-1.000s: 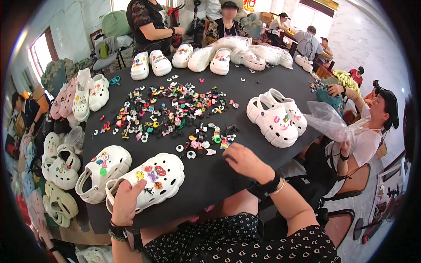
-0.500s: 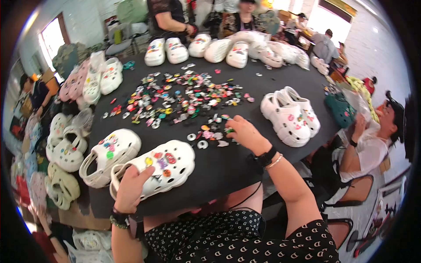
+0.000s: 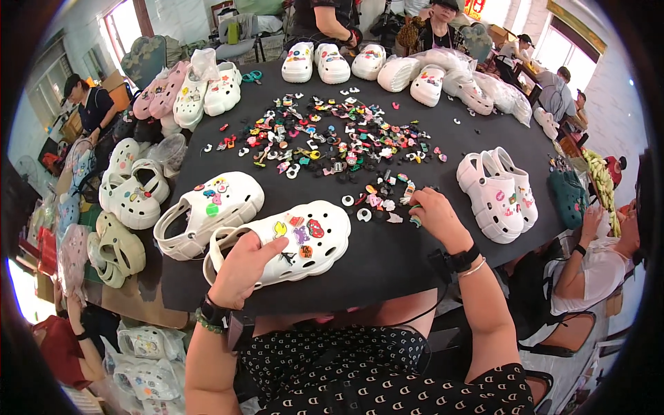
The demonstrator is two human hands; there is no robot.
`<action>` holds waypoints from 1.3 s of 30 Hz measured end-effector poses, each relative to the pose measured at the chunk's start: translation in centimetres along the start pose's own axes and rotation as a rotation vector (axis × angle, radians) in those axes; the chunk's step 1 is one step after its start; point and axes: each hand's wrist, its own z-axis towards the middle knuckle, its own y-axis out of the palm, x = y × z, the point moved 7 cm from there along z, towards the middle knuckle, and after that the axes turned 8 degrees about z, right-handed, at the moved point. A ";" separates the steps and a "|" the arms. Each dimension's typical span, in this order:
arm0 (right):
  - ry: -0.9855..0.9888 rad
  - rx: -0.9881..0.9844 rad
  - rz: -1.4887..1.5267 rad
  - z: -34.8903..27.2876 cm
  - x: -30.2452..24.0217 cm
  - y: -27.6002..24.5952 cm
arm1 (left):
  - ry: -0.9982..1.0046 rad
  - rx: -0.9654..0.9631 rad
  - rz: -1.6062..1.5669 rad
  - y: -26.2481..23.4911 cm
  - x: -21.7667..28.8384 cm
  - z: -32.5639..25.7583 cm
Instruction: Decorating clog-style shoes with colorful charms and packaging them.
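Observation:
My left hand (image 3: 245, 271) grips a white clog (image 3: 330, 242) at its heel side, thumb resting on the upper. Colourful shoe charms, among them a purple one (image 3: 301, 235) and a red one (image 3: 315, 228), sit in that clog's holes. Just beyond lies its likely mate, a second white clog (image 3: 238, 194) with several charms. At the right edge of a small group of loose charms (image 3: 380, 200), my right hand (image 3: 440, 220) has its fingers pinched on what looks like a small green charm (image 3: 415, 216); the fingers partly hide it.
A wide heap of loose charms (image 3: 346, 142) covers the middle of the black table (image 3: 387, 270). White clogs (image 3: 494, 200) stand on the right, more (image 3: 332, 63) along the far edge. Pink, white and green clogs (image 3: 121, 249) crowd the left. A person (image 3: 588, 270) sits at the right.
The whole view has swung, so the table and clogs appear farther right. My left hand stays on the clog, and my right hand remains by the small charm group, fingers pinched.

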 end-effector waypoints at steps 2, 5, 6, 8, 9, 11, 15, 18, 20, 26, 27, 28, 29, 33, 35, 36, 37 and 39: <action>0.031 -0.006 -0.045 -0.3 0.5 -0.1 | 0.004 -0.002 -0.008 -0.1 -0.2 0.2; 0.025 0.113 -0.073 -0.6 -3.3 -1.7 | 0.039 -0.031 -0.061 -0.3 -0.8 0.6; 0.022 0.113 -0.071 -0.3 -4.8 -1.9 | 0.024 -0.025 -0.045 -0.4 -1.0 0.6; -0.271 0.130 0.125 0.1 -10.0 -2.2 | 0.011 -0.020 -0.028 -0.5 -0.9 0.5; -0.364 0.054 0.238 0.4 -12.3 -1.3 | 0.013 -0.050 -0.074 -0.3 -0.8 0.2; -0.499 -0.068 0.356 0.6 -17.0 -0.2 | 0.021 -0.084 -0.118 0.0 -0.5 -0.1; -0.515 -0.122 0.380 1.8 -19.5 3.6 | 0.039 -0.125 -0.173 0.6 -0.4 0.0; -0.400 -0.156 0.391 3.1 -18.7 4.7 | 0.047 -0.128 -0.175 0.2 -0.9 0.5; -0.385 -0.120 0.414 3.6 -18.3 5.2 | 0.016 -0.136 -0.139 0.1 -1.0 0.7; -0.408 -0.047 0.504 4.1 -17.7 5.4 | 0.005 -0.163 -0.199 0.0 -0.8 1.1; -0.430 -0.014 0.523 4.0 -17.8 5.3 | -0.008 -0.165 -0.196 0.0 -0.8 1.1; -0.453 0.019 0.542 3.9 -17.8 5.3 | -0.008 -0.162 -0.196 -0.1 -0.9 1.2; -0.456 0.018 0.545 3.9 -17.6 5.6 | 0.008 -0.153 -0.177 -0.3 -1.2 1.5; -0.491 0.154 0.485 3.5 -16.8 6.2 | 0.028 -0.144 -0.166 -0.3 -1.1 1.6; -0.493 0.201 0.431 3.2 -17.0 6.2 | 0.022 -0.139 -0.163 -0.3 -1.2 1.9; -0.462 0.226 0.437 3.2 -16.9 6.3 | 0.011 -0.132 -0.161 -0.3 -1.3 1.9; -0.430 0.252 0.442 3.2 -16.8 6.3 | 0.010 -0.131 -0.161 -0.3 -1.2 1.9; -0.384 0.253 0.519 3.6 -16.9 6.2 | -0.005 -0.138 -0.174 -0.1 -0.9 1.9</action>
